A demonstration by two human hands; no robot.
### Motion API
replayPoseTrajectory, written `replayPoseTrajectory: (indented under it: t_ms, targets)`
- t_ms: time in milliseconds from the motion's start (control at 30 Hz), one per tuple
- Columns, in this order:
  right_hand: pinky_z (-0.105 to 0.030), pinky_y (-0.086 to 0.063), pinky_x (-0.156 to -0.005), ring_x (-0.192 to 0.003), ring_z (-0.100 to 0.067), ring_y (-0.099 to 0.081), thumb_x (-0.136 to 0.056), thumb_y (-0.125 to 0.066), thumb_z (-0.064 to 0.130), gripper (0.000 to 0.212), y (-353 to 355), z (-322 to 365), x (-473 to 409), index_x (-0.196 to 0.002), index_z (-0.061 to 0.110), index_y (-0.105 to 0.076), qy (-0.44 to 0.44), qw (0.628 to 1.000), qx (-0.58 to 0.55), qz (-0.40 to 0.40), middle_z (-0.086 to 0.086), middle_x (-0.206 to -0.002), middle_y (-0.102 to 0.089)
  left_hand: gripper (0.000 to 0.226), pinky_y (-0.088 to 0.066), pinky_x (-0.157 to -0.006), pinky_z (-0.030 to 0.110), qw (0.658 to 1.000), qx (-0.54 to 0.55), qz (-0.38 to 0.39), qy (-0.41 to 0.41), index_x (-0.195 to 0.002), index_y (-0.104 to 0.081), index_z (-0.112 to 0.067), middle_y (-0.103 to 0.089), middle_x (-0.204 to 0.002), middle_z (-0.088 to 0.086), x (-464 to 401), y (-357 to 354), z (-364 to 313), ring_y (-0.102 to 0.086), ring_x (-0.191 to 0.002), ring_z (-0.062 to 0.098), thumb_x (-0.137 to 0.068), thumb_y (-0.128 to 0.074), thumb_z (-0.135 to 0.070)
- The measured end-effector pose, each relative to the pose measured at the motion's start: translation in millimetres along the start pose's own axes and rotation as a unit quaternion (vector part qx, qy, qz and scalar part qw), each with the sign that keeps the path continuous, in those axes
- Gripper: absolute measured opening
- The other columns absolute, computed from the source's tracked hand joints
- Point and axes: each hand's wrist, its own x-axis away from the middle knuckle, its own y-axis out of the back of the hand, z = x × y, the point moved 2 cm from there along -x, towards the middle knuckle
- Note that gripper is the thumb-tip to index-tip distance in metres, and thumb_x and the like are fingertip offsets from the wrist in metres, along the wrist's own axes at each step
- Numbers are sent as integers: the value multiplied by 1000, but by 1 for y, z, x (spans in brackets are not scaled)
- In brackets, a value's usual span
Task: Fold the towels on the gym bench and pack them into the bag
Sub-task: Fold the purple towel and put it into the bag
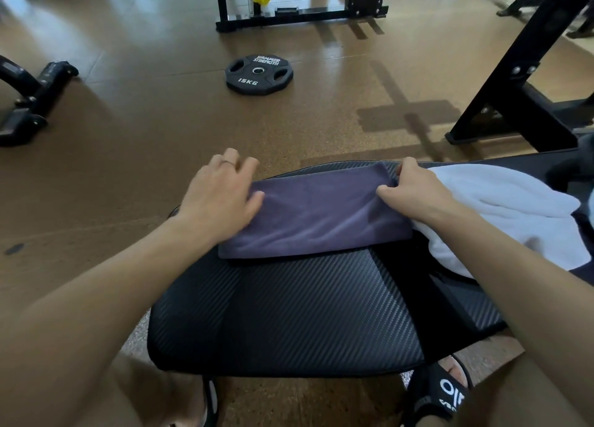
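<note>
Brown gym flooring fills the upper frame, with a weight plate (259,75) lying on it. At centre we see the purple towel (316,212) folded on the black bench (289,311). Our left hand (221,198) rests on its left end, fingers loosely spread, while our right hand (414,192) pinches its right edge, beside a white towel (501,211) at right.

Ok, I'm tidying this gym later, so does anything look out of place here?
Yes: a 15 kg weight plate lies flat on the open floor, away from any rack. On the bench, the white towel sits in a crumpled heap beside the flat purple towel.
</note>
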Motion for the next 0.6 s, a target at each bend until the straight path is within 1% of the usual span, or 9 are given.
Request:
replayPoseTrajectory:
  t_ms: [100, 167, 233, 300, 400, 433, 500, 533, 600]
  targets:
    - [-37, -36, -61, -88, -31, -54, -91, -58, 34, 39, 2, -4, 6, -109, 7, -37, -5, 999, 9, 33, -5, -86, -55, 44, -50, -78, 44, 988, 50, 15, -143, -114, -55, -15, -52, -112, 9, 29, 8, -53, -54, -95, 29, -90, -49, -51]
    - [-36, -34, -57, -87, -30, -55, -90, -60, 33, 39, 2, -6, 9, -109, 8, -37, -1, 999, 10, 41, -7, -89, -57, 34, -47, -71, 40, 979, 32, 43, -196, -105, -52, -18, -52, -108, 4, 45, 2, -72, -52, -88, 23, -89, -51, -48]
    - [-36, -33, -55, -86, -30, -56, -87, -64, 30, 38, 1, -8, 10, -106, 8, -40, 1, 999, -3, 40, -8, -89, -57, 25, -45, -66, 36, 978, 4, 41, -206, -100, -52, -17, -55, -104, 4, 52, -3, -74, -52, -83, 22, -86, -53, -38]
    - [-35, -33, -53, -80, -29, -57, -79, -67, 28, 35, -2, -10, 12, -98, 8, -46, -2, 999, -28, 37, -9, -84, -58, 21, -41, -61, 35, 978, -27, 31, -203, -96, -54, -15, -59, -100, 6, 54, -5, -71, -53, -78, 24, -79, -58, -27]
    - [-29, -41, -48, -63, -30, -66, -75, -68, 22, 24, -7, -10, 24, -85, 6, -53, 3, 997, -65, 37, -10, -65, -60, 23, -48, -60, 38, 977, -68, 30, -198, -96, -58, -13, -62, -100, 8, 60, -9, -65, -57, -77, 26, -75, -66, -18]
    - [-27, -43, -46, -57, -29, -68, -77, -68, 19, 22, -7, -10, 31, -86, 4, -55, -1, 996, -81, 43, -11, -63, -62, 23, -50, -59, 39, 976, -73, 29, -202, -96, -59, -12, -63, -99, 9, 64, -9, -63, -57, -76, 26, -75, -68, -16]
    - [-24, -44, -41, -43, -23, -66, -81, -70, 17, 29, -8, -10, 47, -98, 0, -54, -17, 991, -113, 66, -14, -68, -65, 22, -50, -56, 39, 973, -81, 20, -214, -93, -61, -12, -63, -94, 8, 72, -7, -56, -57, -71, 26, -73, -70, -11]
    - [-26, -46, -40, -41, -23, -66, -82, -71, 16, 35, -10, -9, 56, -104, -3, -52, -24, 986, -142, 85, -16, -71, -65, 22, -48, -55, 38, 971, -83, 14, -222, -92, -61, -13, -63, -90, 7, 77, -5, -51, -57, -69, 25, -72, -71, -8]
    - [-32, -53, -42, -48, -29, -69, -81, -74, 9, 45, -17, -9, 80, -115, -9, -50, -42, 964, -226, 132, -20, -75, -67, 27, -48, -55, 37, 968, -83, 4, -235, -89, -62, -12, -63, -87, 8, 87, -2, -38, -58, -67, 26, -67, -74, -4]
